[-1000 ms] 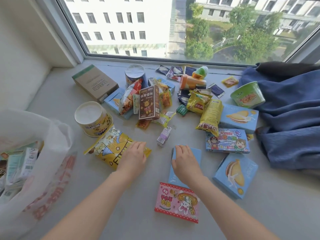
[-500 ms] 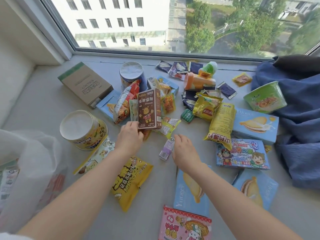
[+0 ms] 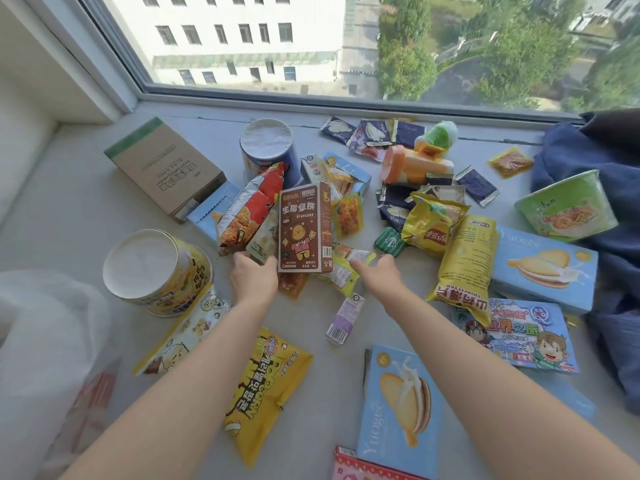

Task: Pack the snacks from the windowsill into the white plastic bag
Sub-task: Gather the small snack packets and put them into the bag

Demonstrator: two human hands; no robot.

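Observation:
Snacks lie scattered on the grey windowsill. A brown box with a bear picture stands upright in the middle of the pile. My left hand is at its lower left corner, fingers touching the box and a pale packet beside it, not closed around either. My right hand reaches forward with fingers apart, its tips at small yellow packets just right of the box. The white plastic bag sits open at the left edge, apart from both hands.
Under my arms lie a yellow popcorn bag, a small purple carton and a blue biscuit box. A yellow can stands left, a cardboard box behind it. A green noodle bowl rests on blue cloth at right.
Both hands have moved forward from the yellow popcorn bag and blue box near me to the brown box in the pile. The view has shifted closer to the window.

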